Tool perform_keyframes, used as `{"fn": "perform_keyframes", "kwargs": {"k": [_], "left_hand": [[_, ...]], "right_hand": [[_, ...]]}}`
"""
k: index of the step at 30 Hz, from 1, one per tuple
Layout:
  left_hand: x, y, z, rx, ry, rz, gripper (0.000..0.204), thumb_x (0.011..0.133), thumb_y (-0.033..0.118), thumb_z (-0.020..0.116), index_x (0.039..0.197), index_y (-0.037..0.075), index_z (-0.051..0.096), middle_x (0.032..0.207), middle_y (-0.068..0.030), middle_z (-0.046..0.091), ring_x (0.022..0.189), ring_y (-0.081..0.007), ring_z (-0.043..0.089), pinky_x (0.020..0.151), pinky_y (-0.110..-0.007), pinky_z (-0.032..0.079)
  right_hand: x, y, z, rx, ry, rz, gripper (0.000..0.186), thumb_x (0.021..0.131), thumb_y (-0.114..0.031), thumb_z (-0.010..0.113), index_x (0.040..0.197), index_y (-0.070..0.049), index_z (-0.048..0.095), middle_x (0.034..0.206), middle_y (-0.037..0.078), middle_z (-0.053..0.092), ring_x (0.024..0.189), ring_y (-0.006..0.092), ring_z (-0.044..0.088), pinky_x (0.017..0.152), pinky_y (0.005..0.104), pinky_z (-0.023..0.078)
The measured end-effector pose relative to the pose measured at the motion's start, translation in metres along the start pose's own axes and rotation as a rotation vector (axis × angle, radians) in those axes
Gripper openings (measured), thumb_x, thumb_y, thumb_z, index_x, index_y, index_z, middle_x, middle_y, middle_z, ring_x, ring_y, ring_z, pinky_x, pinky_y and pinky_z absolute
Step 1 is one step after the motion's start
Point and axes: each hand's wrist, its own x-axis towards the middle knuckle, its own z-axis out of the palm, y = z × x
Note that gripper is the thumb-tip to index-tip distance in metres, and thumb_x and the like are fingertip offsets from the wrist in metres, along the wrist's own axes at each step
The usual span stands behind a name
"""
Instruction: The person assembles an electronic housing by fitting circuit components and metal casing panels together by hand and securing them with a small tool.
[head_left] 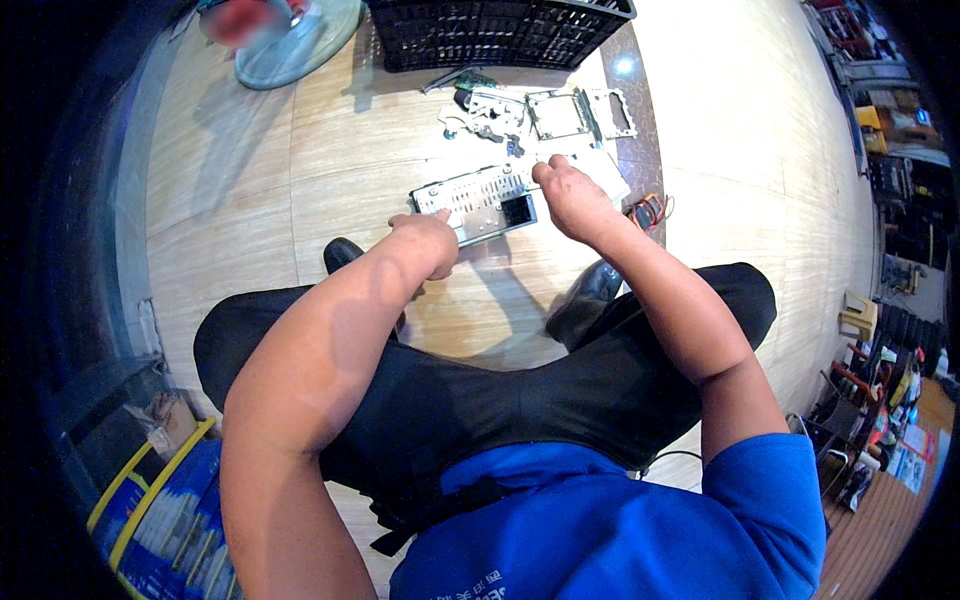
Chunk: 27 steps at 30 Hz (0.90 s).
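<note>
On the floor ahead of me lies a flat, slotted metal case (480,200) with a dark rectangular opening near its right end. My left hand (428,243) grips the case's left near corner, a finger lying on its top. Just past the right end, my right hand (575,195) is closed with thumb and fingertips together; whatever it pinches is too small or too glared to make out. Beyond the case are a white metal mechanism (490,115) with loose wires, a square metal frame (558,115) and a smaller bracket (612,112). Strong glare washes out part of this area.
A black plastic crate (490,35) stands at the far side, with a round bluish-grey base (300,50) to its left. An orange-edged meter (648,212) lies right of my right hand. My black shoes (588,300) flank the near floor. Cluttered shelves (890,180) line the right.
</note>
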Motion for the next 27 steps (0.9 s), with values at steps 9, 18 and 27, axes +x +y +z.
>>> {"fn": "perform_keyframes", "kwargs": {"k": [9, 18, 27], "left_hand": [[0.002, 0.0, 0.002, -0.008, 0.006, -0.017, 0.106, 0.085, 0.018, 0.073, 0.168, 0.013, 0.008, 0.152, -0.0079, 0.057, 0.135, -0.0269, 0.058, 0.115, -0.057, 0.038], [-0.017, -0.001, -0.003, 0.055, 0.052, 0.055, 0.064, 0.092, 0.029, 0.071, 0.148, 0.013, 0.046, 0.165, -0.0086, 0.035, 0.134, -0.0315, 0.058, 0.108, -0.05, 0.047], [0.002, -0.001, 0.002, 0.005, 0.014, 0.008, 0.106, 0.083, 0.016, 0.073, 0.167, 0.008, 0.008, 0.15, -0.0093, 0.058, 0.132, -0.0287, 0.06, 0.117, -0.058, 0.037]], "right_hand": [[0.0, -0.003, 0.001, 0.014, 0.026, 0.057, 0.022, 0.093, 0.0, 0.053, 0.114, 0.002, 0.055, 0.106, 0.027, 0.065, 0.096, 0.0423, 0.071, 0.082, 0.0482, 0.059], [0.004, -0.001, 0.003, 0.051, -0.041, 0.125, 0.019, 0.093, -0.001, 0.053, 0.111, 0.001, 0.056, 0.11, 0.027, 0.063, 0.096, 0.0433, 0.07, 0.083, 0.0503, 0.059], [0.004, 0.0, 0.004, 0.023, 0.009, 0.099, 0.02, 0.092, 0.0, 0.053, 0.111, 0.001, 0.056, 0.108, 0.027, 0.062, 0.095, 0.0437, 0.07, 0.081, 0.0504, 0.059]]}}
